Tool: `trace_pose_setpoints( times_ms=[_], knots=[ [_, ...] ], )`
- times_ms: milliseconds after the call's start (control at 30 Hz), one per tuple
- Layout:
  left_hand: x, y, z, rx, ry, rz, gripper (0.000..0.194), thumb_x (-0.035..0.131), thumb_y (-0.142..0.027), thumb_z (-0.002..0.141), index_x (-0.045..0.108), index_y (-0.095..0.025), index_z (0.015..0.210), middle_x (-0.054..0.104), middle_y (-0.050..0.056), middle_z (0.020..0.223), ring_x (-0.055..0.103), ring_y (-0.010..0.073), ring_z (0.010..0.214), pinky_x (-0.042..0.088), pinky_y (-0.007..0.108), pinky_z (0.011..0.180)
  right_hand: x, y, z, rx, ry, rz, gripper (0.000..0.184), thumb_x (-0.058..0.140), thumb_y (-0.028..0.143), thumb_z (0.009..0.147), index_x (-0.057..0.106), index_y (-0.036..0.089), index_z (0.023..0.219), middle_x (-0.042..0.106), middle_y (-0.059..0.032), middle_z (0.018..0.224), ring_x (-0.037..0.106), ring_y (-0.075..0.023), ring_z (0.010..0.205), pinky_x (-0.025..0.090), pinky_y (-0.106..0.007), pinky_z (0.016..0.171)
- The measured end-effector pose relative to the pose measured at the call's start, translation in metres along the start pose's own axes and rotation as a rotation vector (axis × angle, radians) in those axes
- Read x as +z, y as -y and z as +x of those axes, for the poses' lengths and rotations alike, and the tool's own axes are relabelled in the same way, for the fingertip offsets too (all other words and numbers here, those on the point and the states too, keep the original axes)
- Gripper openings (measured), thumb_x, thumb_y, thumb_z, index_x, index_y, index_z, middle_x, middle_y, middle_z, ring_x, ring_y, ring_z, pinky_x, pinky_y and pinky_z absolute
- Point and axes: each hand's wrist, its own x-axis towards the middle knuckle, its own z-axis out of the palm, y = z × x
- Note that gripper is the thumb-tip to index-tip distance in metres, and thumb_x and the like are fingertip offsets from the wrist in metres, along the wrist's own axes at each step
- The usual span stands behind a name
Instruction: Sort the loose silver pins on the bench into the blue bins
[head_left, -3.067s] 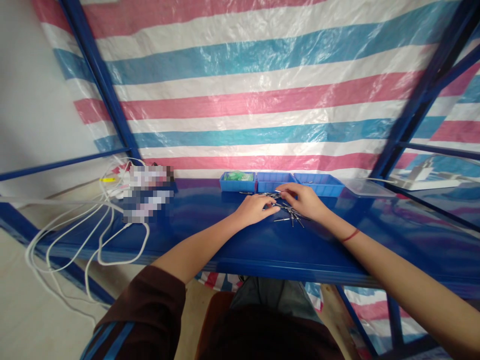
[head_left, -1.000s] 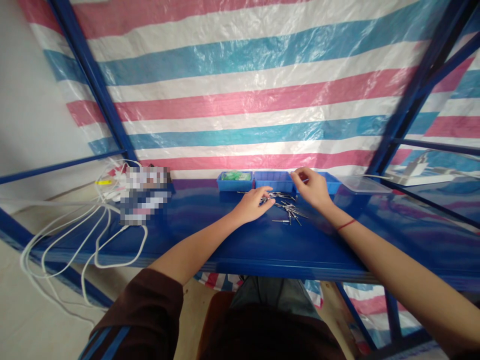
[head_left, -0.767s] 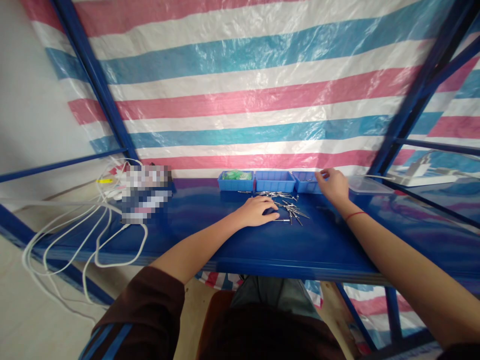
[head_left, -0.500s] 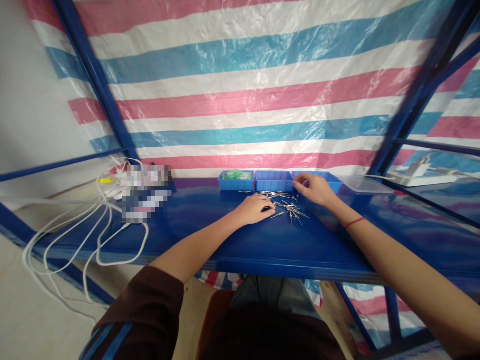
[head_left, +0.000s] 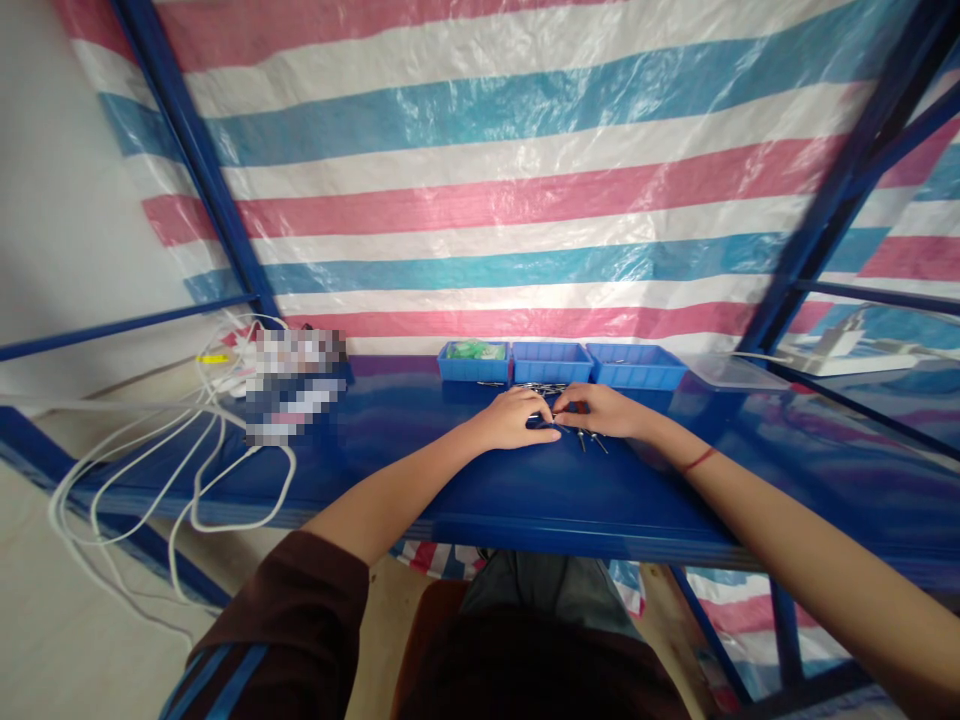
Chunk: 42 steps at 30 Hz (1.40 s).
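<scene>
Moving right hand point(head_left: 596, 410) from rightmost blue bin point(head_left: 637, 377) to left hand point(head_left: 512, 418), both curled, grasp unclear, partly hiding metal rods point(head_left: 543, 387).

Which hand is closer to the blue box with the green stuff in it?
Left. The left hand is in front of the blue box, slightly to its right; the right hand is farther off to the right.

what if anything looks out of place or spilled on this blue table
Nothing looks clearly damaged. The thin metal pieces lie loose on the table, pointing different ways, in front of the blue bins rather than gathered in one. At the left, white cables sprawl in loops and droop past the table's edge, looking untidy.
</scene>
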Motion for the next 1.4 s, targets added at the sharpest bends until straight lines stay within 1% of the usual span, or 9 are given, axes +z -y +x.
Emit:
trace_pose_setpoints(
  times_ms=[167,333,467,667,800,900,1067,1233,1400],
  knots=[
    [0.002,0.002,0.001,0.048,-0.030,0.026,0.017,0.055,-0.034,0.081,0.064,-0.020,0.080,0.065,0.002,0.096,0.057,0.0165,0.094,0.036,0.030,0.091,0.003,0.001,0.000,0.018,-0.026,0.001,0.023,0.051,0.034,0.079,0.064,0.015,0.081,0.062,-0.0061,0.079,0.055,-0.0158,0.069,0.042,-0.028,0.065],
    [0.002,0.003,0.001,0.032,-0.046,0.086,0.016,0.052,-0.031,0.082,0.063,-0.020,0.080,0.065,0.002,0.091,0.057,0.0165,0.092,0.038,0.030,0.088,0.007,0.005,0.001,0.000,-0.061,-0.093,0.013,0.048,0.024,0.078,0.056,0.016,0.073,0.058,-0.0040,0.072,0.051,-0.0135,0.062,0.040,-0.026,0.060],
    [0.002,0.003,0.001,0.005,-0.071,0.109,0.015,0.055,-0.033,0.080,0.061,-0.019,0.079,0.066,0.002,0.088,0.057,0.0172,0.090,0.038,0.031,0.089,0.008,0.006,0.001,0.013,-0.154,-0.138,0.010,0.046,0.022,0.078,0.054,0.017,0.076,0.058,-0.0031,0.069,0.051,-0.0138,0.060,0.039,-0.026,0.059],
    [0.001,0.002,0.002,-0.074,-0.171,0.002,0.020,0.057,-0.035,0.079,0.061,-0.018,0.089,0.067,0.004,0.092,0.060,0.0181,0.089,0.041,0.031,0.085,0.008,0.007,0.004,0.044,-0.325,0.181,0.024,0.049,0.032,0.080,0.056,0.017,0.097,0.066,-0.0064,0.083,0.060,-0.0170,0.070,0.046,-0.031,0.067],
    [-0.002,-0.001,0.003,-0.112,-0.236,-0.151,0.026,0.051,-0.036,0.083,0.061,-0.017,0.097,0.069,0.004,0.090,0.063,0.0158,0.083,0.044,0.026,0.078,0.009,0.011,0.005,0.053,-0.322,0.342,0.027,0.054,0.040,0.077,0.060,0.018,0.090,0.067,-0.0068,0.084,0.062,-0.0187,0.072,0.049,-0.035,0.069],
    [-0.005,-0.004,0.004,-0.139,-0.268,-0.211,0.027,0.048,-0.038,0.084,0.063,-0.017,0.094,0.069,0.003,0.090,0.062,0.0146,0.082,0.044,0.023,0.075,0.011,0.013,0.005,0.067,-0.339,0.401,0.032,0.060,0.046,0.071,0.060,0.017,0.086,0.066,-0.0062,0.078,0.062,-0.0182,0.070,0.049,-0.034,0.066],
    [-0.007,-0.006,0.005,-0.188,-0.227,-0.224,0.032,0.046,-0.041,0.084,0.067,-0.016,0.080,0.067,0.002,0.079,0.060,0.0144,0.074,0.043,0.024,0.071,0.011,0.017,0.004,0.082,-0.372,0.423,0.036,0.065,0.048,0.066,0.058,0.017,0.082,0.063,-0.0042,0.071,0.059,-0.0154,0.063,0.049,-0.031,0.063],
    [-0.006,-0.006,0.005,-0.264,-0.218,-0.339,0.039,0.041,-0.046,0.085,0.066,-0.016,0.085,0.066,0.000,0.082,0.059,0.0143,0.076,0.044,0.024,0.072,0.004,0.024,0.001,0.052,-0.312,0.460,0.036,0.067,0.048,0.065,0.060,0.017,0.081,0.062,-0.0028,0.069,0.057,-0.0147,0.063,0.048,-0.031,0.062],
    [-0.005,-0.004,0.006,-0.226,-0.216,-0.384,0.034,0.045,-0.044,0.083,0.064,-0.015,0.083,0.066,0.001,0.084,0.058,0.0141,0.078,0.043,0.024,0.073,0.002,0.025,0.001,0.035,-0.288,0.481,0.033,0.068,0.045,0.065,0.062,0.017,0.081,0.063,-0.0026,0.070,0.057,-0.0138,0.064,0.048,-0.030,0.064]
  ],
)
